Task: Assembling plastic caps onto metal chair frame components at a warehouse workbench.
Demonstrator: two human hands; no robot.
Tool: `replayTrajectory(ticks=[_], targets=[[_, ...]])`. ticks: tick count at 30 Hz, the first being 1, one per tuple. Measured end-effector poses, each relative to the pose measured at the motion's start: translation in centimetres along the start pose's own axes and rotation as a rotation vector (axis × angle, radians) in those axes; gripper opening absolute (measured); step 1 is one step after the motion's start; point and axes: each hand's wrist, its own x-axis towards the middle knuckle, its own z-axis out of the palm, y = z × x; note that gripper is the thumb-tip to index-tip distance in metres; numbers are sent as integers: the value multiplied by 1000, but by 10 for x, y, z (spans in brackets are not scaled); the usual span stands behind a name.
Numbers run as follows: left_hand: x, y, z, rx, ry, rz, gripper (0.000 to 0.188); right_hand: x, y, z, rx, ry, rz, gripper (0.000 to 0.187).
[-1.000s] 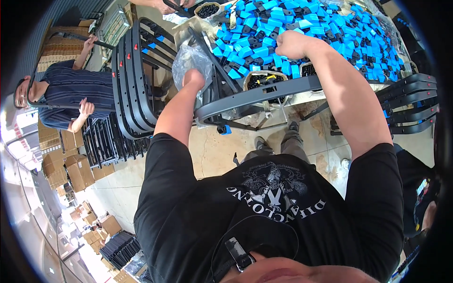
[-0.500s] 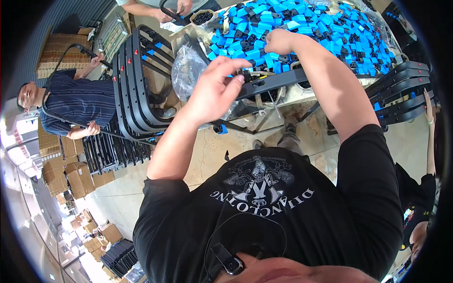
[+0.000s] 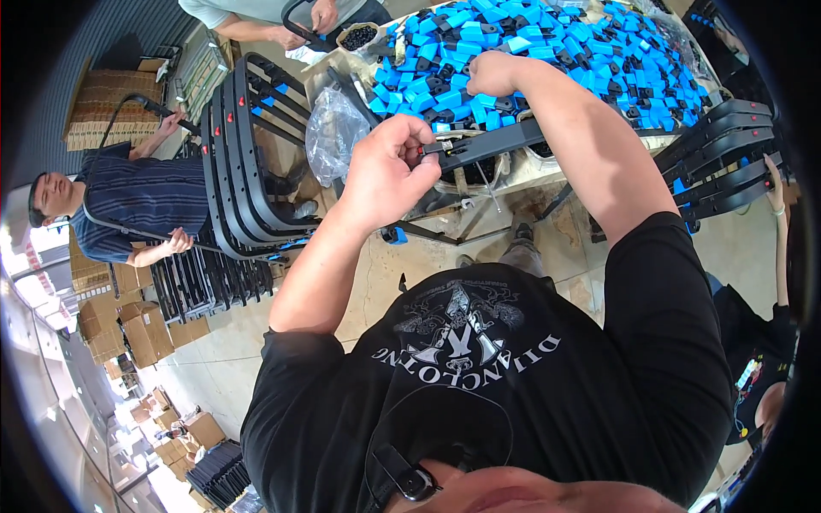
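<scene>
My left hand (image 3: 389, 171) is closed, thumb and fingers pinching a small dark piece with a red spot (image 3: 421, 151) at the left end of a black metal bar (image 3: 496, 144). The bar lies along the table's near edge. Over the heap of blue and black plastic parts (image 3: 530, 43), my right hand (image 3: 494, 73) has its fingers curled together; what they hold, if anything, is hidden. My right forearm crosses above the bar's right end. Below the bar stands an open container (image 3: 470, 173) of small dark pieces, with a metal rod (image 3: 489, 184) sticking out in front.
A clear plastic bag (image 3: 333, 137) lies left of my hand. Black bent-tube frames (image 3: 244, 162) stack at the left, more frames (image 3: 727, 158) at the right. Across the table a person's hands (image 3: 321, 17) hold a black part beside a bowl of black bits (image 3: 357, 37). Another person (image 3: 141, 201) carries a tube frame.
My left fingers, spread apart before, have closed at the bar's end, where red now shows. My right hand has shifted slightly left over the blue heap.
</scene>
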Motion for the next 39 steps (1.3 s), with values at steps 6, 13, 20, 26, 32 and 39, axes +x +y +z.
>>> replayTrajectory(ticks=[6, 13, 20, 26, 32, 39], targets=[[4, 4, 5, 104, 94, 338, 30, 1, 1, 1, 0, -4, 3, 41], [0, 12, 11, 111, 107, 234, 21, -2, -2, -1, 20, 0, 0, 40], [2, 7, 26, 149, 275, 242, 18, 0, -2, -1, 0, 0, 12, 42], [3, 14, 30, 246, 254, 167, 18, -2, -3, -4, 4, -22, 2, 40], [2, 5, 29, 240, 249, 245, 20, 0, -2, -2, 32, -13, 28, 40], [5, -4, 25, -113, 148, 76, 16, 1, -2, -2, 28, 7, 32, 41]])
